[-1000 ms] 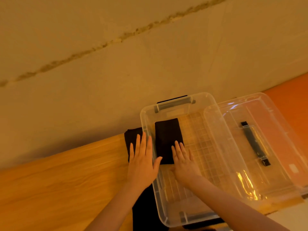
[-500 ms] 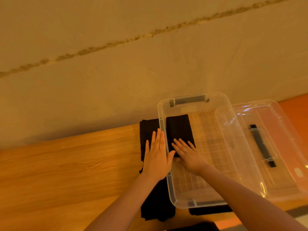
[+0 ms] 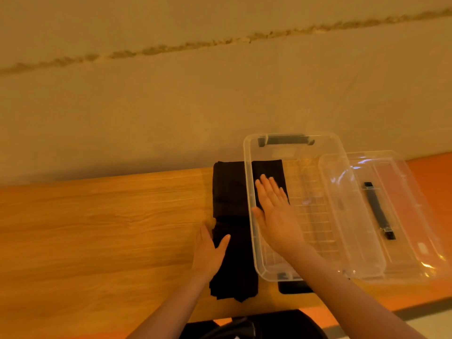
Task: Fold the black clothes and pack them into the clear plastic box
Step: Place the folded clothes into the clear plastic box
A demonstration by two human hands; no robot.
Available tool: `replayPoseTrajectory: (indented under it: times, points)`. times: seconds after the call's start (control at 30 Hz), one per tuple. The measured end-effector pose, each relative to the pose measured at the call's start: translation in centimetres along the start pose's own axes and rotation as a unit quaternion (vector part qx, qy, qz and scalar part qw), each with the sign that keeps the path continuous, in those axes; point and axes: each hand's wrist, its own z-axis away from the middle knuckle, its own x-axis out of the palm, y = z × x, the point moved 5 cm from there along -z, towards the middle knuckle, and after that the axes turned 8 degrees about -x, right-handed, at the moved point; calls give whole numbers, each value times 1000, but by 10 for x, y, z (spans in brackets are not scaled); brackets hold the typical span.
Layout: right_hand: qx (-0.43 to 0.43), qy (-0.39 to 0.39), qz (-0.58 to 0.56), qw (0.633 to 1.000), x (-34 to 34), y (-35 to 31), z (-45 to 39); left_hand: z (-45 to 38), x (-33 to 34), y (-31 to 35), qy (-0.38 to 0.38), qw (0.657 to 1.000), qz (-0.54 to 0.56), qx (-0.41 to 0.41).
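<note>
Right hand, fingers flat, presses the folded black garment in the clear plastic box's far-left corner. Left hand grips the unpacked black clothes just left of the box, long axis running away from the person; left hand nearer.

Bare gridded floor is lying open across the right part of the clear plastic box; its transparent lid is leaning alongside.
</note>
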Motion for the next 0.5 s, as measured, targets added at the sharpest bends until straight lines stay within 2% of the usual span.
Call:
replayPoseTrajectory:
  times: [0.13, 0.2, 0.27, 0.37, 0.43, 0.5]
  points:
    - [-89, 11, 43, 995, 25, -69, 16, 16, 0, 2, -40, 996, 69, 44]
    - [-99, -4, -2, 995, 48, -92, 24, 18, -2, -4, -62, 995, 60, 57]
    - [-28, -59, -62, 996, 79, -92, 33, 16, -6, -10, -117, 984, 131, -10]
    - [99, -104, -22, 989, 114, -61, 49, 8, -7, -13, -163, 965, 180, -96]
    - [132, -116, 1, 984, 126, -45, 59, 7, -3, -12, -196, 948, 209, -137]
    - [127, -119, 6, 985, 130, -41, 61, 11, 3, -9, -234, 927, 243, -163]
